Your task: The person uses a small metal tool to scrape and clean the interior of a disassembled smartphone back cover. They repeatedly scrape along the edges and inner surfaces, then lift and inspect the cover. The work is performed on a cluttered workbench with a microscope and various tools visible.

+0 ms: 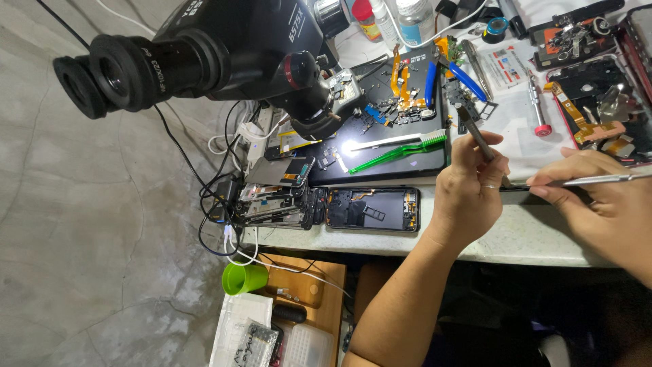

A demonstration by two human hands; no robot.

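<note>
Left hand [468,187] grips a tool [475,132], right hand [598,204] pinches tweezers [598,180] at its tip; next calls for steady fine picking.

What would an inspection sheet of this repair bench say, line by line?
Surface: pale speckled worktop with a black mat on it.
Job's things: left hand pinches a thin tool; right hand holds metal tweezers; what they work on is hidden between the hands.
Clutter: opened phone at the edge, a stack of phone frames, green brush, blue-handled pliers, red-tipped screwdriver, bottles, loose small parts.
Hands: both closed on their tools.
Cables: black and white leads tangled at the worktop's left end.
Surroundings: black microscope overhead, green cup and wooden shelf below, grey concrete floor.
</note>
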